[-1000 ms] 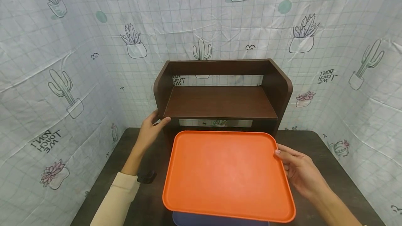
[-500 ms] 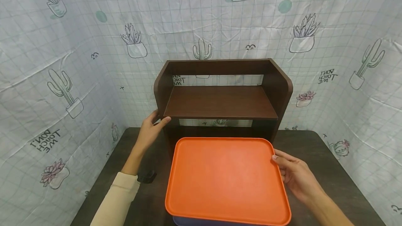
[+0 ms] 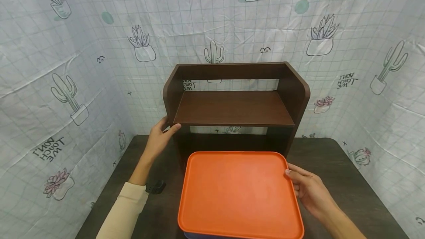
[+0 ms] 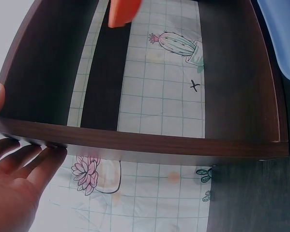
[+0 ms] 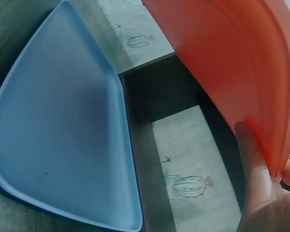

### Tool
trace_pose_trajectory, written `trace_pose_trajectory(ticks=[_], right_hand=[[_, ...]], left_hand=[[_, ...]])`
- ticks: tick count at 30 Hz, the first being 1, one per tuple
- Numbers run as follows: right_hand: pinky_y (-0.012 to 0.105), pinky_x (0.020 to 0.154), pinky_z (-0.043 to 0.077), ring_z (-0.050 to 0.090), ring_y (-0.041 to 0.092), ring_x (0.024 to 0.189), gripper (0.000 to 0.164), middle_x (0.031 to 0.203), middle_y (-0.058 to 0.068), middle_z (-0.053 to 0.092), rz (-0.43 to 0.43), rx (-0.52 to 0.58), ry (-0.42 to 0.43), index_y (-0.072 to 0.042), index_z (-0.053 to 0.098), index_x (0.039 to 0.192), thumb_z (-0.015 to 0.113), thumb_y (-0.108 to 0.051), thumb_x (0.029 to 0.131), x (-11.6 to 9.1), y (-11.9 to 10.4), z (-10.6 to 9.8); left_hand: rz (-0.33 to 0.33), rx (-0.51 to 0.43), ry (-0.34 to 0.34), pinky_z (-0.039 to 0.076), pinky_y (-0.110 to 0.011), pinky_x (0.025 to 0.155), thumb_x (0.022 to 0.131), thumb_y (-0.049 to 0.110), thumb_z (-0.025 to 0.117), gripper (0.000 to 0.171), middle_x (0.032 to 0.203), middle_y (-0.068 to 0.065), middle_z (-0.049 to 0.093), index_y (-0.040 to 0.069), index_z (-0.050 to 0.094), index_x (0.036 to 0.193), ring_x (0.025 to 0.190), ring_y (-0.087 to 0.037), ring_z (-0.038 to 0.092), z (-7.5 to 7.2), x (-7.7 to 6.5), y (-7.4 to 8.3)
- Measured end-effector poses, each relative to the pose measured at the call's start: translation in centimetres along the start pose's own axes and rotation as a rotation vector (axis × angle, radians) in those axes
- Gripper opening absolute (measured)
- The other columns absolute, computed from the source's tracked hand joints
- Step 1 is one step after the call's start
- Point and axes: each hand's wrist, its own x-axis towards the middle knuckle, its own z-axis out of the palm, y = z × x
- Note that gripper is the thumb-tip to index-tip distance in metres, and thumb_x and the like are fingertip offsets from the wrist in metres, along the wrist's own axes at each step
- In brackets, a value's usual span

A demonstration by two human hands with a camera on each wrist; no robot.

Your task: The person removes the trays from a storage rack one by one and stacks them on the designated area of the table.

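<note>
An orange tray (image 3: 237, 194) hangs level in front of a dark brown two-tier shelf (image 3: 234, 108). My right hand (image 3: 310, 187) pinches the tray's right edge, thumb on one face and fingers on the other; the right wrist view shows the thumb pressed to the orange tray (image 5: 232, 53). My left hand (image 3: 157, 139) grips the shelf's left side panel, thumb on the near edge and fingers along the outer face. Below the orange tray lies a blue tray (image 5: 62, 125), mostly hidden from the head view, flat on the table before the shelf.
The dark table (image 3: 335, 180) carries the shelf near its back. A cloth backdrop (image 3: 245, 25) with printed cacti encloses it behind and on both sides. A black band (image 3: 155, 187) is on the left wrist.
The orange tray has come down and nearer, with my right hand moving slightly left and down along with it. More of the shelf's lower compartment shows. My left hand stays in place.
</note>
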Motion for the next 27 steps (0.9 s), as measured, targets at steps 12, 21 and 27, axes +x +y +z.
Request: trace_pose_trajectory(ticks=[12, 21, 27], right_hand=[[0.028, 0.075, 0.066, 0.079, 0.011, 0.086, 0.028, 0.105, -0.003, 0.082, 0.056, -0.048, 0.060, -0.033, 0.075, 0.120, 0.057, -0.014, 0.111, 0.3, 1.5, -0.8], [0.028, 0.080, 0.066, 0.078, 0.010, 0.087, 0.060, 0.105, -0.006, 0.081, 0.140, -0.122, 0.158, -0.004, 0.038, 0.163, 0.061, -0.018, 0.110, 1.0, 3.2, -1.1], [0.026, 0.077, 0.065, 0.077, 0.008, 0.085, 0.069, 0.103, -0.009, 0.080, 0.151, -0.173, 0.151, 0.005, 0.027, 0.165, 0.060, -0.019, 0.110, 1.4, 4.5, -1.5]], left_hand=[[-0.018, 0.020, -0.006, 0.046, -0.058, 0.120, 0.101, 0.046, 0.073, 0.072, 0.162, -0.013, 0.053, 0.013, 0.049, 0.160, 0.153, -0.033, 0.049, 0.0, -0.1, 0.3], [-0.024, 0.024, -0.014, 0.046, -0.058, 0.120, 0.102, 0.047, 0.072, 0.072, 0.163, -0.011, 0.052, 0.015, 0.048, 0.161, 0.153, -0.033, 0.048, -0.1, -0.1, 0.1], [-0.020, 0.024, -0.014, 0.046, -0.058, 0.120, 0.102, 0.046, 0.072, 0.072, 0.163, -0.013, 0.051, 0.012, 0.047, 0.161, 0.153, -0.034, 0.048, -0.1, 0.0, 0.1]])
